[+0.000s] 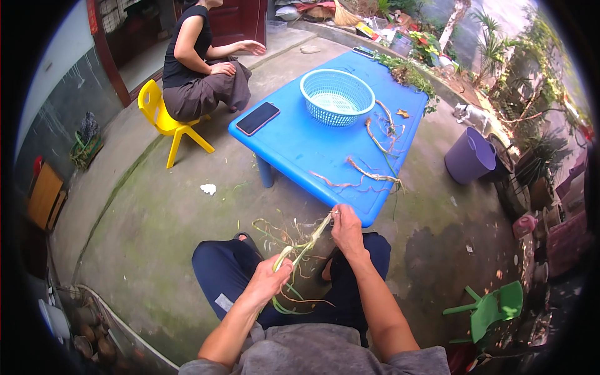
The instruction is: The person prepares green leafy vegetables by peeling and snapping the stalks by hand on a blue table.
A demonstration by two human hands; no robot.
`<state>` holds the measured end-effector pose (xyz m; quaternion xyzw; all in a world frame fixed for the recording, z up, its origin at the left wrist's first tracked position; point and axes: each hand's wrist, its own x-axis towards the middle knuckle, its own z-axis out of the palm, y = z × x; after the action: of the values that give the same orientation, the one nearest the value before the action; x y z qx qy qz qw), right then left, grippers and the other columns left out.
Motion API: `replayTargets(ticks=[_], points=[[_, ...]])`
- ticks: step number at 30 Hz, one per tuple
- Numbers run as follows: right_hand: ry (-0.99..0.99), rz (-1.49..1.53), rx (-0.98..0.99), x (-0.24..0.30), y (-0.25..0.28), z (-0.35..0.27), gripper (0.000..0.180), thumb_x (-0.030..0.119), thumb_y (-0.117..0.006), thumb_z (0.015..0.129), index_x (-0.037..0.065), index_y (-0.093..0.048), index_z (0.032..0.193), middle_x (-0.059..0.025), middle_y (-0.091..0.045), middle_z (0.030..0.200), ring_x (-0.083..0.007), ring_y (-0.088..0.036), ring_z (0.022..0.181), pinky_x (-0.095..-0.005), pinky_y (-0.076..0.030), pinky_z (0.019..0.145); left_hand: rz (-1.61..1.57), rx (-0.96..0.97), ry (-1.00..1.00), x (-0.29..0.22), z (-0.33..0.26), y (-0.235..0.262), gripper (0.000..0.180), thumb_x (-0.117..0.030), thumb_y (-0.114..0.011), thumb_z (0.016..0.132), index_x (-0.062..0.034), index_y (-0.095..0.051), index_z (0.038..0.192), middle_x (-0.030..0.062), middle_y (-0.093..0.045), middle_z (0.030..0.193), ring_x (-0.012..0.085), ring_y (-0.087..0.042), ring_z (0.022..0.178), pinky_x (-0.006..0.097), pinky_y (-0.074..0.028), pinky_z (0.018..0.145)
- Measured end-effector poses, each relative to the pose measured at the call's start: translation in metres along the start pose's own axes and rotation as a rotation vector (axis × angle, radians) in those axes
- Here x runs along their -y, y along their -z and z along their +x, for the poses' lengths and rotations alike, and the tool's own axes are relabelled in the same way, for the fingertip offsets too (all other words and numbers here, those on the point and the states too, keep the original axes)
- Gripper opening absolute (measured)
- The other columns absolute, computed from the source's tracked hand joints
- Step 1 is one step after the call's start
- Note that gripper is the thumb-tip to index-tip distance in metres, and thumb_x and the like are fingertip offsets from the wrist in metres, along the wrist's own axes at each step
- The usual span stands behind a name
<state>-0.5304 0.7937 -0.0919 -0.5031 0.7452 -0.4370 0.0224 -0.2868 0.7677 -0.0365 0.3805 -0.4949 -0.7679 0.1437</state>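
Above my lap, I hold a long, pale-green plant stalk [310, 241] with thin, stringy side shoots or roots. My left hand [272, 279] is closed round its lower part, where green stems loop down over my thigh. At the upper end, beside the near corner of the blue table [284, 147], the fingers of my right hand [347, 229] pinch the stalk. Whether it is one plant or a few strands together, I cannot tell. Several brown, branching roots [374, 174] lie on the table just beyond my right hand. Farther back stands a light-blue plastic basket [336, 116].
A phone [258, 119] lies at the table's left edge, and leafy greens [406, 74] at its far right. Another person [197, 69] sits on a yellow chair [153, 106]. To the right are a purple bucket [470, 156], a white animal [472, 117] and a green chair [490, 312].
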Motion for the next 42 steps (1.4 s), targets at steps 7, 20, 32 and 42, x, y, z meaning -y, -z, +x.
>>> replayTargets(ticks=[7,20,32,42], points=[[-0.142,-0.094,-0.073,-0.029,0.041,0.022,0.007,0.005,-0.051,0.087,0.001,-0.055,0.091,-0.0217,-0.059,0.084,-0.0388,-0.059,0.076,-0.0443,-0.045,0.065,-0.107,0.046,0.025,-0.005,-0.029,0.024,0.013,-0.018,-0.055,0.094,-0.0054,-0.055,0.09,-0.0051,-0.043,0.063,0.0024,-0.033,0.048,0.019,-0.025,0.041],[-0.614,1.025,0.578,0.045,0.005,-0.029,0.023,0.023,-0.059,0.092,0.0,-0.059,0.088,-0.0035,-0.06,0.067,-0.0089,-0.056,0.053,-0.0203,-0.046,0.051,0.813,-0.138,-0.4,0.007,0.018,0.005,0.016,-0.006,-0.051,0.087,-0.0034,-0.059,0.101,0.008,-0.06,0.076,0.0139,-0.056,0.065,0.029,-0.045,0.061],[-0.357,0.462,0.318,0.003,0.023,-0.022,0.019,0.018,-0.057,0.09,0.003,-0.063,0.08,-0.001,-0.056,0.06,-0.0071,-0.052,0.053,-0.0236,-0.042,0.049,0.015,-0.006,-0.076,-0.01,0.017,0.02,0.016,-0.016,-0.05,0.096,-0.0034,-0.052,0.088,-0.0065,-0.035,0.058,0.0026,-0.03,0.047,0.021,-0.023,0.043],[-0.704,1.351,0.567,0.055,0.003,-0.04,0.021,0.018,-0.058,0.092,0.0,-0.06,0.103,-0.0039,-0.061,0.08,-0.0067,-0.052,0.057,-0.0201,-0.042,0.051,-0.462,0.196,0.036,0.001,0.023,0.014,0.02,-0.024,-0.048,0.098,-0.0043,-0.053,0.098,-0.0029,-0.038,0.057,0.0083,-0.036,0.047,0.022,-0.029,0.044]])
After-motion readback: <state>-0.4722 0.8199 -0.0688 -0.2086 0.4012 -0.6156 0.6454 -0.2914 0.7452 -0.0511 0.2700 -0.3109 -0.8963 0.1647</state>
